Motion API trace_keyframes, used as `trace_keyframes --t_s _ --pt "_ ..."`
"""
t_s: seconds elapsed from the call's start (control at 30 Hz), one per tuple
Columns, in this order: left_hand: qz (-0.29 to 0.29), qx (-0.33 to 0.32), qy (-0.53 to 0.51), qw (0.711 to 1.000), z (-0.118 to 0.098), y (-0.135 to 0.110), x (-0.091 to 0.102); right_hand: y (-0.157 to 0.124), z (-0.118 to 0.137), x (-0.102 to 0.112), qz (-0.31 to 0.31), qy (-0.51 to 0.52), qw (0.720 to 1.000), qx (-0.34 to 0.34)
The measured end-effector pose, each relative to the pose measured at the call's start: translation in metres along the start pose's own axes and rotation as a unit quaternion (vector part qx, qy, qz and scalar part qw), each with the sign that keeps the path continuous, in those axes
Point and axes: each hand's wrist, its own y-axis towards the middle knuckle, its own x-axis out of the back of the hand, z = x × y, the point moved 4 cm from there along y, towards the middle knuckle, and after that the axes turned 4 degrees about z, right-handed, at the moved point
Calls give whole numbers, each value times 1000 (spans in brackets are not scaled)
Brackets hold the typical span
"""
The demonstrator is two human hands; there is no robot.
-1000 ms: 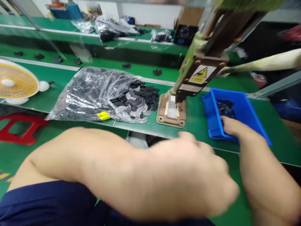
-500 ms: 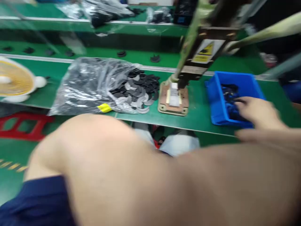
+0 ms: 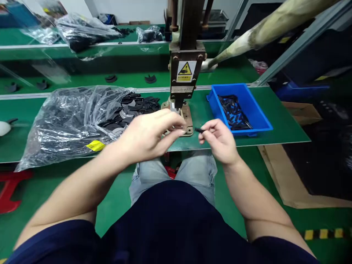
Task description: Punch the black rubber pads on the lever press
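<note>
My right hand (image 3: 218, 138) pinches a small black part (image 3: 199, 129) between thumb and fingertips, just in front of the table edge. My left hand (image 3: 150, 134) hovers to its left with fingers curled together, right in front of the press base (image 3: 188, 116); what it holds, if anything, I cannot make out. The press head (image 3: 183, 75) with a yellow warning label stands over the base. A blue bin (image 3: 258, 114) with black parts sits to the right. A clear plastic bag (image 3: 70, 121) spilling dark crescent-shaped pieces (image 3: 132, 108) lies to the left.
The green table (image 3: 277, 124) ends at right beside a cardboard sheet (image 3: 297, 183) on the floor. A green conveyor (image 3: 82, 79) behind carries a few black pieces. More bags (image 3: 79, 29) lie on the far shelf. A red stool (image 3: 8, 187) stands at lower left.
My right hand left the blue bin and came back toward me with a small black part. My left arm drew back from across the view, and the camera swung to centre on the press.
</note>
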Motion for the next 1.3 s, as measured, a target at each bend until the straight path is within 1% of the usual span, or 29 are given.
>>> trace_keyframes --t_s 0.07,0.13,0.2,0.23,0.3,0.37,0.47,0.6,0.73,0.8,0.83,0.9,1.0,1.07,1.13,1.17,1.2,1.23,1.3 --pt "-16 -38 -1 999 23 6 -20 -11 -1 -28 46 85 995 -9" --pt "-17 -38 -30 999 49 -5 -47 -19 -4 -48 74 151 985 -29" --pt "-36 -17 -61 997 69 -22 -70 -24 -9 -59 83 181 979 -46" --pt "-47 -2 -76 996 75 -30 -77 -25 -11 -63 86 187 977 -53" --pt "-63 28 -99 993 82 -41 -85 -27 -15 -68 92 194 975 -64" --pt "-63 47 -108 991 84 -46 -87 -30 -20 -71 97 198 973 -73" --pt "-60 51 -106 991 86 -48 -87 -35 -26 -74 103 195 972 -83" --pt "-58 37 -101 992 88 -52 -89 -40 -35 -74 109 169 976 -79" --pt "-57 16 -86 994 85 -56 -89 -43 -43 -75 112 152 979 -74" --pt "-57 26 -95 993 84 -57 -89 -44 -44 -74 114 140 981 -69" --pt "-52 43 -117 991 84 -57 -89 -44 -44 -73 115 132 983 -64" --pt "-33 104 -198 974 88 -56 -92 -41 -42 -71 119 110 986 -49" --pt "-1 206 -337 919 96 -53 -101 -34 -32 -68 137 69 988 -14" --pt "13 245 -400 883 101 -50 -108 -29 -24 -68 158 37 987 16" --pt "27 260 -445 857 105 -45 -114 -26 -18 -68 173 -6 984 50" --pt "31 259 -458 850 107 -42 -116 -24 -16 -67 175 -30 982 63" --pt "33 253 -463 849 110 -38 -117 -22 -15 -65 174 -52 981 72" --pt "32 243 -458 855 115 -34 -116 -19 -15 -61 172 -68 980 75" --pt "10 218 -420 881 129 -22 -111 -8 -14 -43 147 -93 982 74"
